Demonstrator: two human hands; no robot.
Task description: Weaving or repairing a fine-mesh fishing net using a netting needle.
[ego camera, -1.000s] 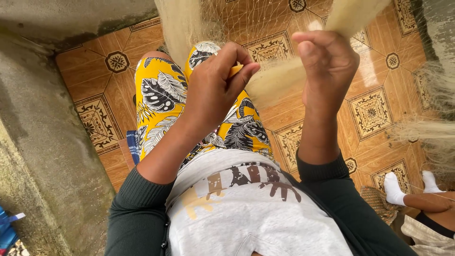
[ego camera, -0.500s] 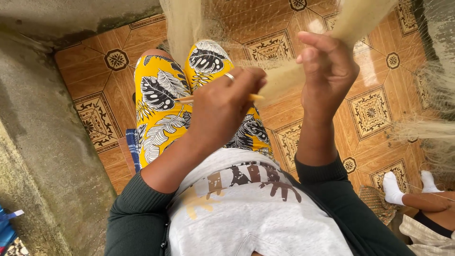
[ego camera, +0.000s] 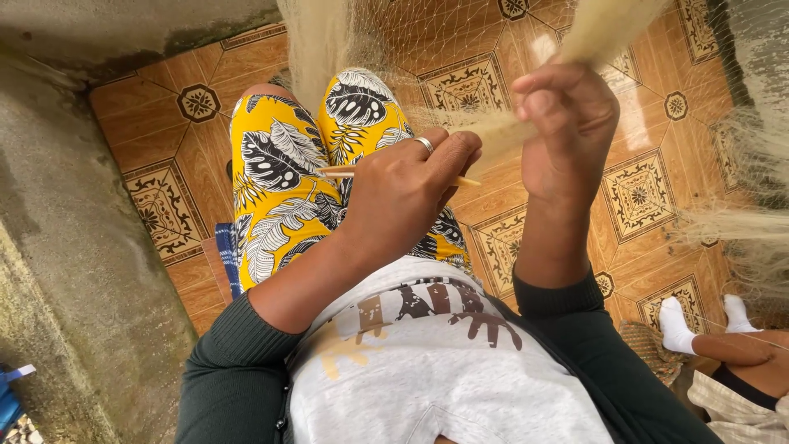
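Observation:
My left hand (ego camera: 407, 193) grips a thin pale wooden netting needle (ego camera: 339, 171) that lies crosswise over my lap; a ring shows on one finger. My right hand (ego camera: 567, 131) is raised beside it, fingers closed around a gathered bunch of pale fishing net (ego camera: 604, 29). A strand of that net (ego camera: 485, 127) runs from the right hand down to the left hand's fingertips. The two hands are close together, above my knees in yellow leaf-patterned trousers (ego camera: 275, 177).
Fine net mesh (ego camera: 394, 33) hangs in front of me over a brown patterned tile floor (ego camera: 637, 193). A rough concrete wall (ego camera: 57, 247) rises at the left. Another person's leg in a white sock (ego camera: 678, 325) lies at the lower right, with more bunched net (ego camera: 740, 226) above it.
My left hand has dropped lower and turned, drawing the needle across my lap. The right hand has stayed up with the bunched net, shifting only slightly.

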